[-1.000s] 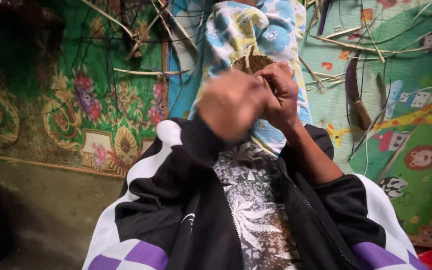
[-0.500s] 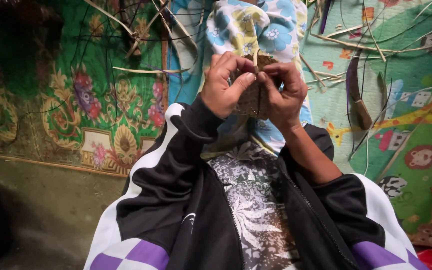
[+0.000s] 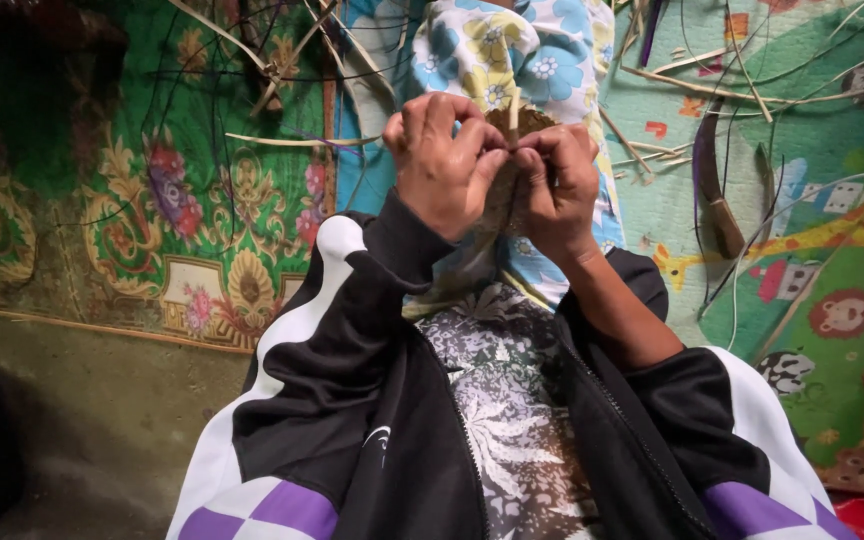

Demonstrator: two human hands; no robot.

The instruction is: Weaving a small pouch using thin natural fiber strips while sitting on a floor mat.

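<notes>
My left hand (image 3: pixel 442 160) and my right hand (image 3: pixel 557 185) are raised together in front of me, fingertips meeting. Between them they pinch a small brown woven piece (image 3: pixel 512 130), mostly hidden behind the fingers. A thin pale strip (image 3: pixel 514 103) sticks up from it between my thumbs. Both arms wear black sleeves with white and purple panels. Behind the hands lies my lap, covered in blue and yellow floral cloth (image 3: pixel 512 50).
A green patterned mat (image 3: pixel 182 190) covers the floor on the left, a cartoon play mat (image 3: pixel 822 250) on the right. Loose pale strips and thin dark strands (image 3: pixel 712 90) lie scattered over both. A curved knife with a wooden handle (image 3: pixel 717 200) rests at the right.
My hands have risen slightly and come into sharp view. My left hand, blurred and in motion a second ago, now pinches the woven piece with the right.
</notes>
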